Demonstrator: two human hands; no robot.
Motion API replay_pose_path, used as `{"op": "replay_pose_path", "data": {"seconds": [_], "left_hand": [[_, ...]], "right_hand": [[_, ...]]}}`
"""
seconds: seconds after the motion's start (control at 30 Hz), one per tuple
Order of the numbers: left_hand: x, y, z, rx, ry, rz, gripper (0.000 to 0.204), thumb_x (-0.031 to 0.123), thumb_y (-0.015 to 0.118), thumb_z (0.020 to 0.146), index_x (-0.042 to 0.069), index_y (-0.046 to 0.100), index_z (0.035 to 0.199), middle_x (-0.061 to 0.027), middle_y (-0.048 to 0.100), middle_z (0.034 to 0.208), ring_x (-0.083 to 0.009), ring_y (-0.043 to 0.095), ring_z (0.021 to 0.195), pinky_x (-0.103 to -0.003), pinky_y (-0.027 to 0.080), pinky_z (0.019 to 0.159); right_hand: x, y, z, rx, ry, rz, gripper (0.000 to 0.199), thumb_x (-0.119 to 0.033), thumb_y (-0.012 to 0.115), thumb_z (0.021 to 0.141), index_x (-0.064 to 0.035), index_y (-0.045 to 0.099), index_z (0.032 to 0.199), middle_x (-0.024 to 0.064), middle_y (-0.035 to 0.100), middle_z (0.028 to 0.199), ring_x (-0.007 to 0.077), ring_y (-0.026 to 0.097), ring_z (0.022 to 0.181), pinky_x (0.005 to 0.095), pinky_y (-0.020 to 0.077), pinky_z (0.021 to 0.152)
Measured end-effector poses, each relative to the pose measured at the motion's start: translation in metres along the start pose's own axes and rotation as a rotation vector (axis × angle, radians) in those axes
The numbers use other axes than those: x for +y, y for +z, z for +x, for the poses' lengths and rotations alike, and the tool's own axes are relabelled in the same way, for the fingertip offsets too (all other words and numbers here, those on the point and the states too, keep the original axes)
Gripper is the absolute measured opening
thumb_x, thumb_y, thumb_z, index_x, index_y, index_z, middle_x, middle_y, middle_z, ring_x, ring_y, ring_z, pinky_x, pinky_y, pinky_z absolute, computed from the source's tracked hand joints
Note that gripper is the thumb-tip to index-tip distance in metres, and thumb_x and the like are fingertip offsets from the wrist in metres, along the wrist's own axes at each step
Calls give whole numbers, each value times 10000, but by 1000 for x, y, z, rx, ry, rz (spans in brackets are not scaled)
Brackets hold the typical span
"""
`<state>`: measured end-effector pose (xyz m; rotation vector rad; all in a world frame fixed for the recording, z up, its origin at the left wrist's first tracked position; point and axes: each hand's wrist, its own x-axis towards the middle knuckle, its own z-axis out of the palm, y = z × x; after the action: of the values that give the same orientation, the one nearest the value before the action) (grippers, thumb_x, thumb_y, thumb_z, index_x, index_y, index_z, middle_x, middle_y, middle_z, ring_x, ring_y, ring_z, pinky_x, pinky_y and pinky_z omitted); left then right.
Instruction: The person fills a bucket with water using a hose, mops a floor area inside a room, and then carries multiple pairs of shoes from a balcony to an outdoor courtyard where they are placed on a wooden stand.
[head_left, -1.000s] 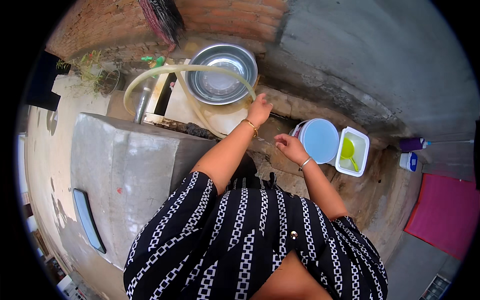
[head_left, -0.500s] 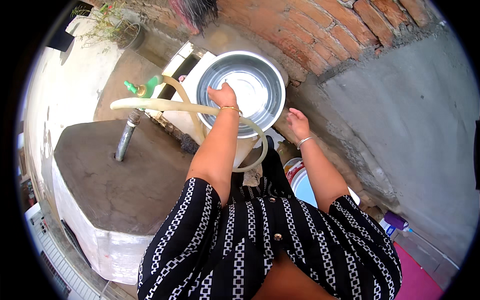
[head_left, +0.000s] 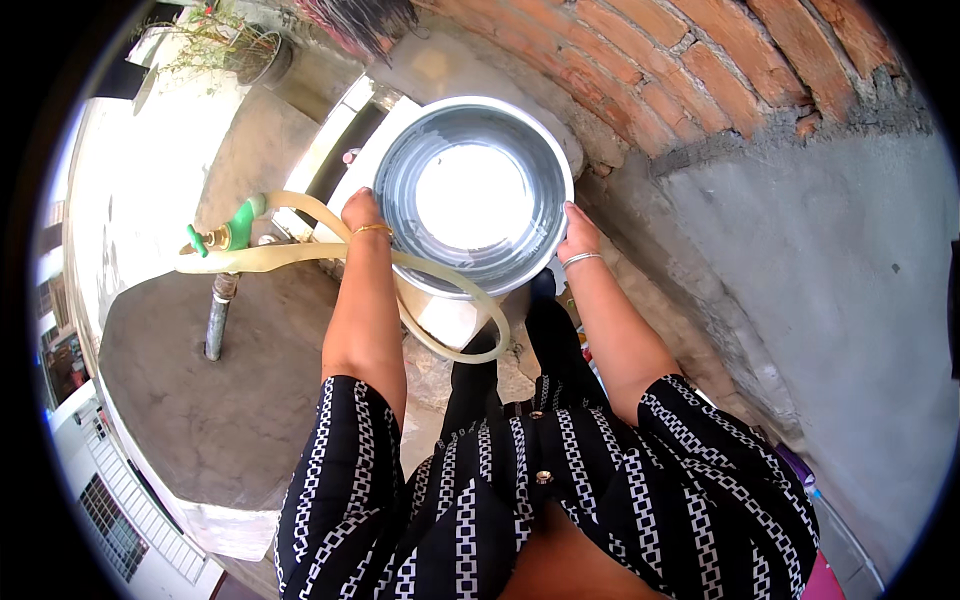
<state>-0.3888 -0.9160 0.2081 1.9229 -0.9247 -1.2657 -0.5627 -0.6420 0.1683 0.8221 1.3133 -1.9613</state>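
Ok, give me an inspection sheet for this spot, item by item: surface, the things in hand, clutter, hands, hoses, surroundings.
Surface: grey concrete slab, worn, low on the left.
Things in hand: round shiny metal basin, sitting on a pale container.
Clutter: nothing seen on the slab.
Hands: left hand on the basin's left rim; right hand on its right rim; a bangle on each wrist.
Hoses: flat cream hose running from a green-handled tap on a metal standpipe, looping under the left forearm and in front of the container.
Surroundings: red brick wall over grey plaster; potted plant top left.
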Motion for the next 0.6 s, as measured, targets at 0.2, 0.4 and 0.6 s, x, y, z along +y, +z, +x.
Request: {"op": "replay_pose_path", "data": {"seconds": [0.2,0.4,0.6], "left_hand": [[17,21,-60,-293,25,-60,99,-12,545,798,14,596,878,-54,600,830,-151,548,732,-258,447,698],[9,34,-139,-653,50,236,184,2,481,799,14,635,901,-69,624,895,-165,569,774,-255,451,713],[-57,39,-219,-991,-93,416,194,66,467,818,29,637,905,-71,626,892,-207,565,757,-297,451,704]], "right_hand": [[-7,-65,-23,113,-69,169,240,-82,553,850,55,560,1047,136,598,1023,228,583,897,343,476,802],[-23,-156,-122,219,-187,365,232,-58,485,881,70,530,1069,153,591,1031,249,585,918,364,490,807],[-8,-242,-274,450,-271,560,334,-133,406,926,72,445,1187,199,480,1215,295,514,1062,392,450,889]]}}
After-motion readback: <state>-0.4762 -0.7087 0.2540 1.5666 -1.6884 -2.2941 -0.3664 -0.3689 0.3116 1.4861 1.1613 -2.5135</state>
